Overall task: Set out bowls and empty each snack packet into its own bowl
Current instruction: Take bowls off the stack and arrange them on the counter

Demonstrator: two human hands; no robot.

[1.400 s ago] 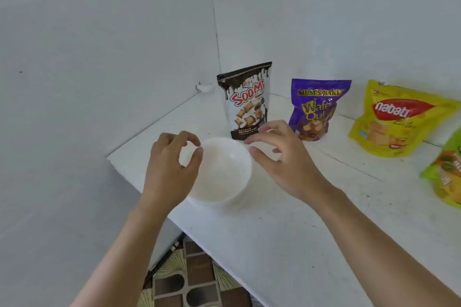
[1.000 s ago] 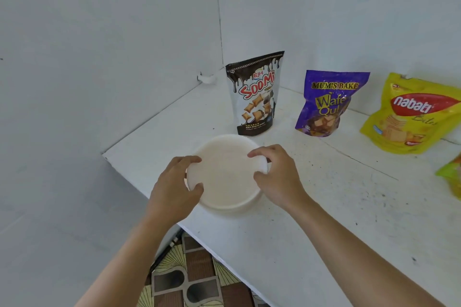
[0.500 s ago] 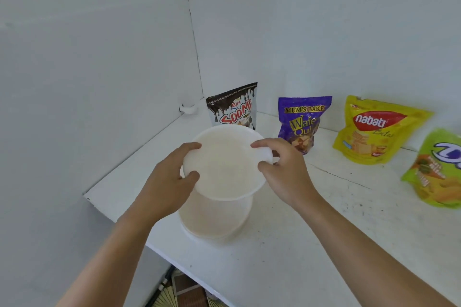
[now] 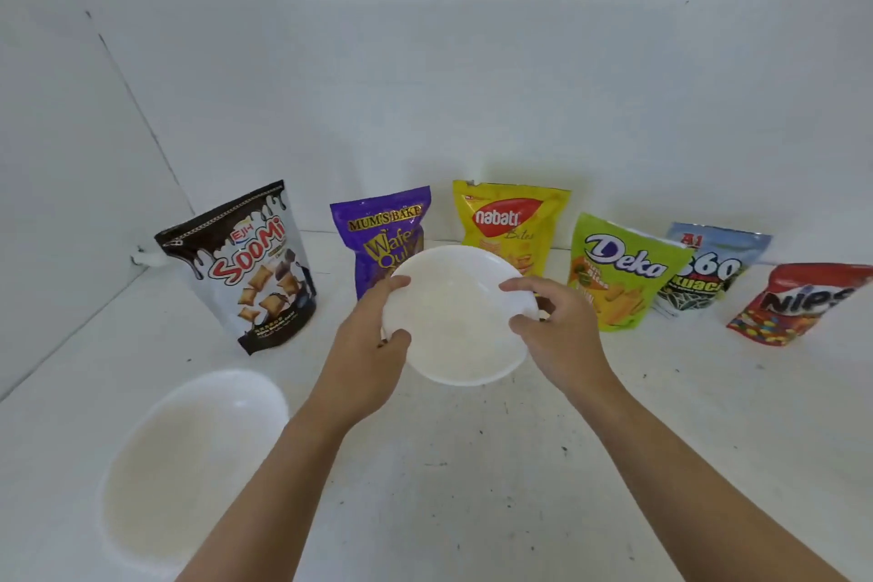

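A white bowl is held above the white table, tilted toward me. My left hand grips its left rim and my right hand pinches its right rim. A second white bowl stands on the table at the near left. Several snack packets stand in a row along the back wall: a black Soomi packet, a purple Mum's Bake wafer packet, a yellow Nabati packet, a green Deka packet, a pale blue packet and a red Nips packet. The held bowl hides parts of the purple and yellow packets.
The white table meets white walls at the back and at the left. A small white fitting sits in the far left corner. The table's near part lies between my forearms.
Both hands lifted the top bowl off the stack and carried it right, toward the purple and yellow packets. The lower bowl stays at the near left. My view swung right, showing more packets.
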